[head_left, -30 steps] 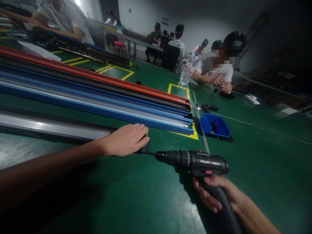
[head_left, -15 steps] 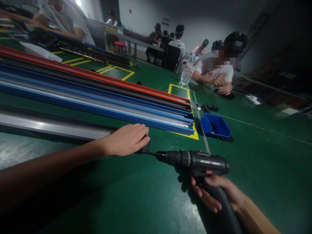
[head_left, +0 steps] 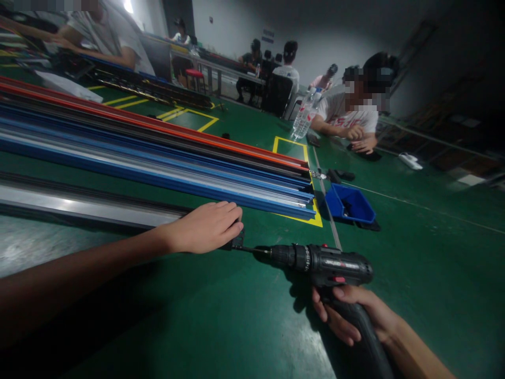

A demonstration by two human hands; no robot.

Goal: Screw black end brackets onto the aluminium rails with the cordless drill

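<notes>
My right hand (head_left: 351, 316) is wrapped round the handle of a black cordless drill (head_left: 331, 263), which lies level and points left. The drill's long thin bit (head_left: 252, 249) reaches the dark end piece (head_left: 238, 239) of a metal profile (head_left: 94, 204). Over that end of the profile my left hand (head_left: 209, 226) is closed, palm down, with its fingers bent round the far side. The exact contact between the bit tip and the end piece is too small to make out.
Beyond my left hand lie several long blue profiles (head_left: 197, 181) and an orange one (head_left: 197, 134). A blue bin (head_left: 349, 202) with small dark parts stands right of their ends. Plastic bottles (head_left: 305, 116) stand further back, near a seated person (head_left: 347, 110). Another person (head_left: 106, 37) works at the far left.
Almost nothing differs; both hands and the drill keep their places, with only a very slight shift of the whole view.
</notes>
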